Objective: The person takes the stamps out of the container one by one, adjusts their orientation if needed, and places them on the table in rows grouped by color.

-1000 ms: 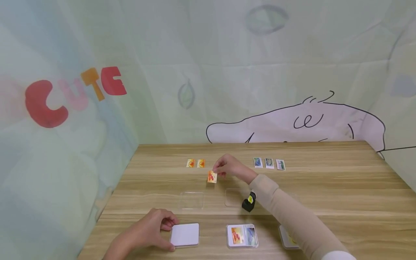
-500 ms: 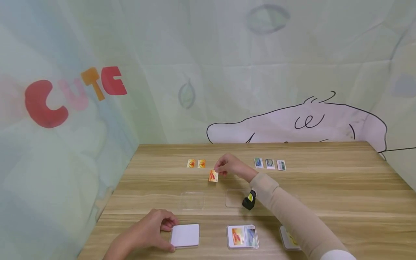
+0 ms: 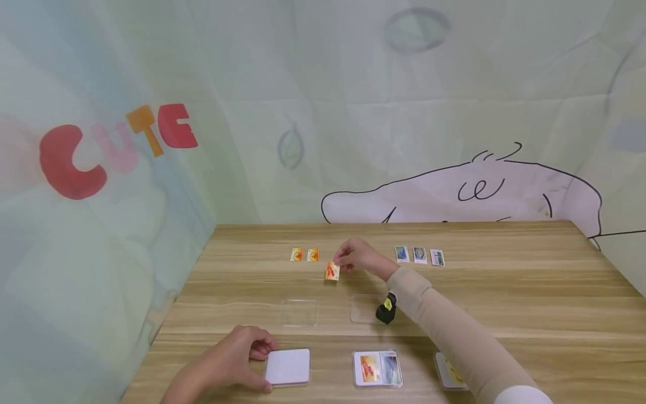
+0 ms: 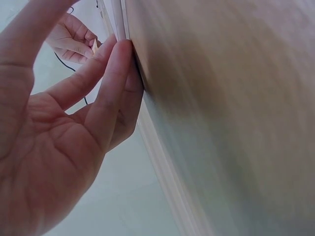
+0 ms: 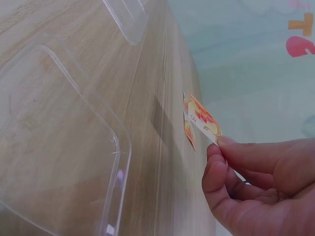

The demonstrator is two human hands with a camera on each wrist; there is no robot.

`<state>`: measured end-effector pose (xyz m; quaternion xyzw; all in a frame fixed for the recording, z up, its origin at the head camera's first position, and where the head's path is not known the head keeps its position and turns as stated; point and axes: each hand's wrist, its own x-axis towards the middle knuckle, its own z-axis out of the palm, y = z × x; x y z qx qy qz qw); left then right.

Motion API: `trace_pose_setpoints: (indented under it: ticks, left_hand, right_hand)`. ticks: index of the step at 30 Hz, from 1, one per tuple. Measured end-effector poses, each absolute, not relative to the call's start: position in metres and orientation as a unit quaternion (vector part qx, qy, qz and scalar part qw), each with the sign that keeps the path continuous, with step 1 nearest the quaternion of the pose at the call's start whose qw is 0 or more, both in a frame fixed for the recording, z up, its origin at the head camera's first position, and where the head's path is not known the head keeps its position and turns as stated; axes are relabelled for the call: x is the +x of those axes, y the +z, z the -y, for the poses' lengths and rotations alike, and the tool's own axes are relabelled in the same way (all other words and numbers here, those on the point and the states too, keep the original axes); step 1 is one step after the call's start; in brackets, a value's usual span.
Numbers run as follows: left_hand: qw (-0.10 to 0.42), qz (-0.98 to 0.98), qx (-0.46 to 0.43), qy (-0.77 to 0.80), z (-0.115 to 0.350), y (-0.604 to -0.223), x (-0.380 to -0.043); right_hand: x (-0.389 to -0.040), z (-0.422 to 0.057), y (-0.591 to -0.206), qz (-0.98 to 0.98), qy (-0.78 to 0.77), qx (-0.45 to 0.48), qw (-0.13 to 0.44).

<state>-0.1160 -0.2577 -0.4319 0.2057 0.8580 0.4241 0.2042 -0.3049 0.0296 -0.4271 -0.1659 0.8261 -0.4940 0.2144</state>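
My right hand [image 3: 357, 257] pinches an orange-and-red stamp [image 3: 332, 271] by its edge between thumb and fingertips, above the table. Two similar orange stamps [image 3: 305, 255] lie behind it to the left, side by side. In the right wrist view the held stamp [image 5: 204, 118] is tilted, and part of a printed number shows. With thumb and fingers at its left side, my left hand [image 3: 233, 354] holds a square clear case [image 3: 287, 367] with a blank white insert. Seen from the left wrist, the fingertips [image 4: 120, 49] touch the case's edge.
Beside it lies a case [image 3: 377, 368] bearing two pictures; the sleeve partly covers another case [image 3: 449, 371] farther right. Clear lids [image 3: 299, 312] lie mid-table. Three bluish-green stamps [image 3: 420, 255] form a row at the back right. A black device [image 3: 386, 308] hangs at my right wrist.
My right hand has raised the stamp slightly, farther back and a touch to the right. The left hand stays at the case.
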Motion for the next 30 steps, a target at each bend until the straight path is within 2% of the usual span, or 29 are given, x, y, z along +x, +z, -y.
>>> trace_pose_setpoints:
  ticks: [30]
  left_hand:
    - [0.199, -0.864, 0.204, 0.416, 0.257, -0.432, -0.116]
  right_hand:
    - [-0.326, -0.022, -0.428, -0.825, -0.495, -0.168, 0.213]
